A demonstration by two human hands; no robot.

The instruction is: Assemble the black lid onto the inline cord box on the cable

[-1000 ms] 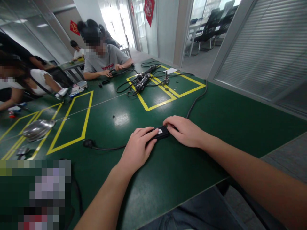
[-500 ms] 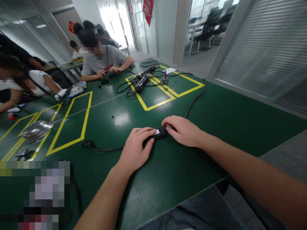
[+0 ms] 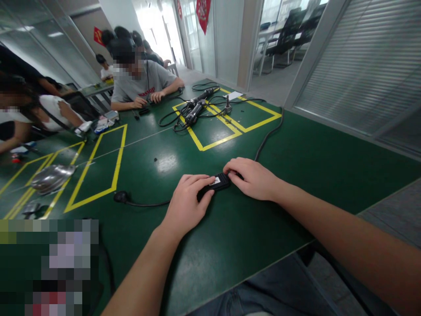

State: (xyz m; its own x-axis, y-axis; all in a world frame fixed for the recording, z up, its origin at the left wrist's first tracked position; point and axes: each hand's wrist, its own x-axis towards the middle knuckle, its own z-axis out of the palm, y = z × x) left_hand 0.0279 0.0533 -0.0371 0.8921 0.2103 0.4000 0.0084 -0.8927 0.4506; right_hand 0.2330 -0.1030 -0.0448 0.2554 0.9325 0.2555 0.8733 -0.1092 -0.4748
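A black power adapter (image 3: 221,181) with a white label lies on the green table in front of me. My left hand (image 3: 189,199) grips its left part, thumb on the near side and fingers over the top, hiding that end. My right hand (image 3: 248,177) is at the adapter's right end, its fingers curled and pinched together where the cord comes out. What those fingertips hold is hidden. From the adapter's left a cord runs to a black plug (image 3: 121,197) lying on the table. Another black cord (image 3: 265,137) leads away behind my right hand toward the back.
Dark cylindrical tools (image 3: 197,109) with coiled cables lie inside yellow tape outlines. A metal part (image 3: 227,105) stands beside them. A shiny metal piece (image 3: 52,179) lies at left. A co-worker in a grey shirt (image 3: 156,79) sits across the table; another person sits at left.
Both hands and the adapter stay almost in place, with only a very slight shift. The co-worker across the table has moved their hands a little.
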